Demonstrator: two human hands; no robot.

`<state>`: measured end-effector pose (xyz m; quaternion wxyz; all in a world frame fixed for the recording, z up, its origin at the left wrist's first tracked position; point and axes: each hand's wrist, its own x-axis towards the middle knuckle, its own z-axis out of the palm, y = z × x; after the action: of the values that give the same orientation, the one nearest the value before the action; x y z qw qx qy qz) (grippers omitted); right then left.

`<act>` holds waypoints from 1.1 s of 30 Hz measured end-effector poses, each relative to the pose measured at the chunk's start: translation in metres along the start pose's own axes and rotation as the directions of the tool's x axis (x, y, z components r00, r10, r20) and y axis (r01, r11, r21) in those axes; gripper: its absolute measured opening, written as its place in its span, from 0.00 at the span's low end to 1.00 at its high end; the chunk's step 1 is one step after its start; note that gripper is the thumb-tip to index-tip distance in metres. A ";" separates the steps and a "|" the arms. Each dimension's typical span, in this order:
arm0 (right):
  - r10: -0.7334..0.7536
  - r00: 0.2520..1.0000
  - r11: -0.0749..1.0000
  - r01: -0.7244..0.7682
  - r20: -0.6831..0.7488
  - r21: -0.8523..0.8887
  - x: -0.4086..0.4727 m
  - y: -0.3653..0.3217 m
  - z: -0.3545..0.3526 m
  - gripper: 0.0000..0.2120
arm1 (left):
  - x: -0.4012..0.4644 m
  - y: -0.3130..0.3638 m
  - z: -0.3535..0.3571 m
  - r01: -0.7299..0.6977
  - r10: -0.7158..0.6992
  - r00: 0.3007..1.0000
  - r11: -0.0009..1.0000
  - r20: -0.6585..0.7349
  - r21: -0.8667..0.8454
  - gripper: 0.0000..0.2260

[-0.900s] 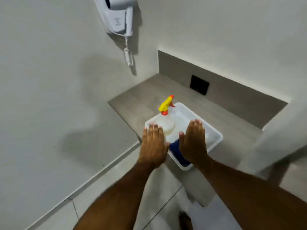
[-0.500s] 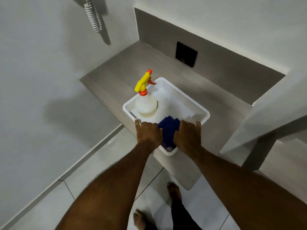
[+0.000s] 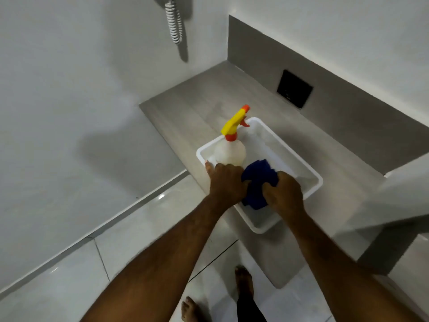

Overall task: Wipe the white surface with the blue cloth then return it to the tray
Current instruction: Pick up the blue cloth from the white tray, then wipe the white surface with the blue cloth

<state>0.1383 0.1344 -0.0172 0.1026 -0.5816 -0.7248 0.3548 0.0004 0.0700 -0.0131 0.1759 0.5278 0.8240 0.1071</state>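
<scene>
Nearest the viewer, below the white tray, bare feet stand on the pale tiled floor, and two bare forearms reach up from there toward the tray's near end.

At the tray's near corner, both hands are inside the rim. The left hand has its fingers curled down against the left side of the blue cloth, with one finger stretched toward the tray's left rim. The right hand is bunched on the cloth's right side, fingers folded onto the fabric. Both appear to grasp it, though the fingertips are hidden beneath the knuckles, so how firm the hold is cannot be confirmed.

The cloth is crumpled and lies within the tray, between the two hands. Just beyond it, still inside the tray at its left side, a spray bottle with a yellow and orange trigger head stands upright, close to the left hand.

The tray sits on a grey counter, its near corner overhanging the counter edge. Beyond the tray a black wall plate is set in the grey upstand; a coiled cord hangs on the wall further left.

Assessment: the task is at its start. The cloth is being gathered and has not left the tray. Wiping and the return remain outstanding.
</scene>
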 end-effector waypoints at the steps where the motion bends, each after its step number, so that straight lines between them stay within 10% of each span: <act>1: -0.033 0.999 0.997 0.035 -0.037 0.062 -0.006 -0.007 -0.001 0.08 | -0.004 -0.007 -0.010 -0.053 0.050 0.997 0.997 -0.065 -0.057 0.14; 5: -0.213 0.975 0.960 0.221 -0.064 0.171 -0.032 -0.049 0.005 0.15 | -0.036 -0.056 -0.038 -0.280 0.181 0.914 0.930 -0.363 -0.240 0.10; 10: -0.362 0.919 0.932 0.351 0.154 0.097 -0.049 -0.089 0.091 0.16 | -0.086 -0.152 -0.009 -0.039 -0.111 0.908 0.937 -0.403 -0.346 0.12; 20: -0.080 0.947 0.969 0.147 0.310 -0.198 0.002 0.055 0.393 0.18 | -0.132 -0.359 0.270 0.487 -0.481 0.863 0.873 0.154 -0.003 0.40; 33: 0.232 0.860 0.936 -0.071 0.454 -0.344 0.123 0.375 0.675 0.19 | -0.108 -0.512 0.654 0.458 -0.485 0.788 0.873 0.379 0.166 0.58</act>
<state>0.0107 0.0074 -0.7784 -0.2063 -0.5378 -0.7256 0.3764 -0.1211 -0.2495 -0.7780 0.3480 0.3213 0.8771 -0.0801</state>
